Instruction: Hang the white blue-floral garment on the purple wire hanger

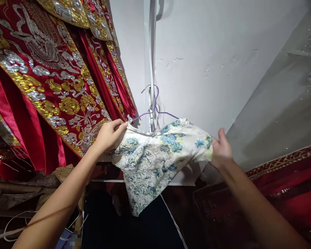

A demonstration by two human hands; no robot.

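A short-sleeved floral blouse point(155, 159), white with blue, green and yellow print, hangs on a thin purple hanger point(155, 110). My left hand point(111, 133) is closed on the blouse's shoulder beside the neckline, thumb and fingers pinching the cloth near the hanger's left end. At the other side, my right hand point(221, 148) has the sleeve stretched outward; its thumb points up and its fingers are mostly hidden by the cloth. The blouse's lower part slants down to a point over dark clothing.
Red embroidered garments point(69, 86) with gold and silver sequins hang at left. A pale vertical pole point(149, 41) with a strap stands before the scuffed white wall point(209, 45). Clear plastic sheeting point(280, 93) and red cloth point(295, 197) are at right. Wooden pieces point(10, 197) lie lower left.
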